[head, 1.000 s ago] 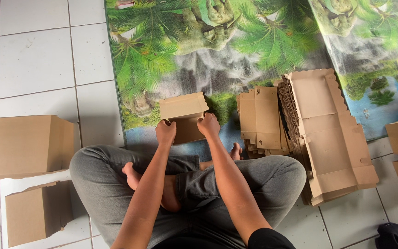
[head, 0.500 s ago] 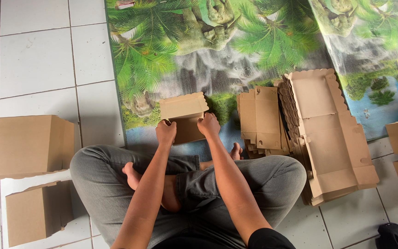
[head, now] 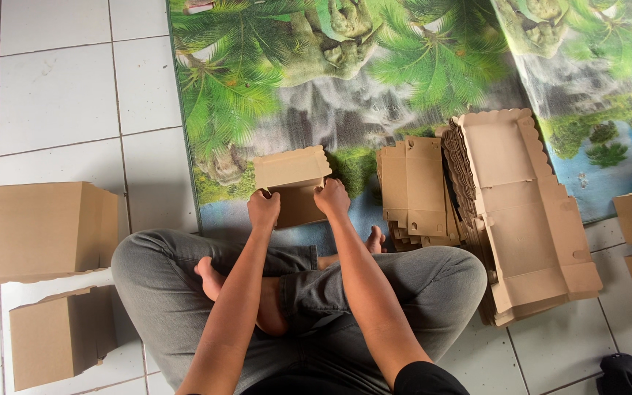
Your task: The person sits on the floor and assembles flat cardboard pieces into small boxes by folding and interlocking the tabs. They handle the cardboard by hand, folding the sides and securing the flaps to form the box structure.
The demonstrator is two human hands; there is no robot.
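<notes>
Left hand (head: 263, 209) and right hand (head: 331, 197) each pinch the near edges of a half-folded cardboard box (head: 292, 183). Flat box blanks (head: 412, 186) lie right; open mat (head: 316, 110) beyond.

A home floor workplace: white tiles (head: 60, 95), jungle-print mat (head: 345, 80), stacked flat cardboard blanks (head: 521, 212).

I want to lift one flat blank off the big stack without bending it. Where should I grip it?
Probably grip the top blank by its long right edge, coming from the right: that side faces bare mat, while the smaller stack crowds its left. The scalloped far end looks weaker.
</notes>
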